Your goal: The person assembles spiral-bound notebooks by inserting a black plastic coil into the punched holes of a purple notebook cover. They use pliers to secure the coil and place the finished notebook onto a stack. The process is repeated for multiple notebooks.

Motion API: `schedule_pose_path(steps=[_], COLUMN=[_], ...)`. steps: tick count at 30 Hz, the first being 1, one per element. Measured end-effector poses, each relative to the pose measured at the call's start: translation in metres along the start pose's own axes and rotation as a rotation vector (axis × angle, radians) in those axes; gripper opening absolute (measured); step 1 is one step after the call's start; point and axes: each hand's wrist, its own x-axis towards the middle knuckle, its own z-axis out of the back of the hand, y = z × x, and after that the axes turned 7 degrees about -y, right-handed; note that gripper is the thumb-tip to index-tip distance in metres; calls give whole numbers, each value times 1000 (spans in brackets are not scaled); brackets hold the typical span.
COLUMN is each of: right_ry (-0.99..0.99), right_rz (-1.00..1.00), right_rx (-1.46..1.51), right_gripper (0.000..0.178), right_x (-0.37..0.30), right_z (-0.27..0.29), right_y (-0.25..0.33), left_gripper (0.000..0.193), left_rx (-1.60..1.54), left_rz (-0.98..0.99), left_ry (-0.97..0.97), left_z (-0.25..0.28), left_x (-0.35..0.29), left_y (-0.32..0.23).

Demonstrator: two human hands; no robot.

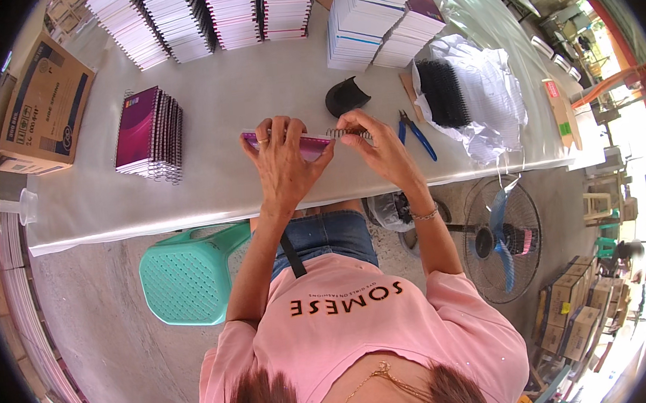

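My left hand is closed around a purple-covered notebook, held on edge above the table near its front. In my right hand a dark spiral binding coil is pinched, its end against the notebook's right end. A curved black object lies just beyond my hands. Blue-handled pliers rest to the right of my right hand. Farther right, a bundle of black coils sits on crumpled white plastic. To the left stands a stack of spiral-bound purple notebooks.
Tall stacks of bound notebooks and unbound page blocks line the table's far side. A cardboard box stands at the left. Below the table are a green stool and a fan.
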Motion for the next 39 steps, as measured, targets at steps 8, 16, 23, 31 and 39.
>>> schedule_pose_path(steps=[8, 16, 23, 31, 39], right_ry=[-127, -51, -58, -80, -150], right_rz=[-7, -5, 62, 49, 187], right_rx=[36, 29, -146, -276, -393], right_gripper=[20, 19, 11, 9, 9], right_x=[-4, -8, -11, -3, 0], right_z=[-8, -8, -10, -14, -20], right_y=[-1, -3, -4, 5, -4], left_gripper=[45, 44, 42, 44, 53], left_rx=[-3, -15, -32, -291, -379], left_rz=[-7, -4, 2, 85, 213], left_ry=[22, 20, 82, 8, -158], left_z=[4, 2, 6, 9, 0], left_x=[2, 2, 2, 3, -4], left_y=[0, 2, 4, 22, 23])
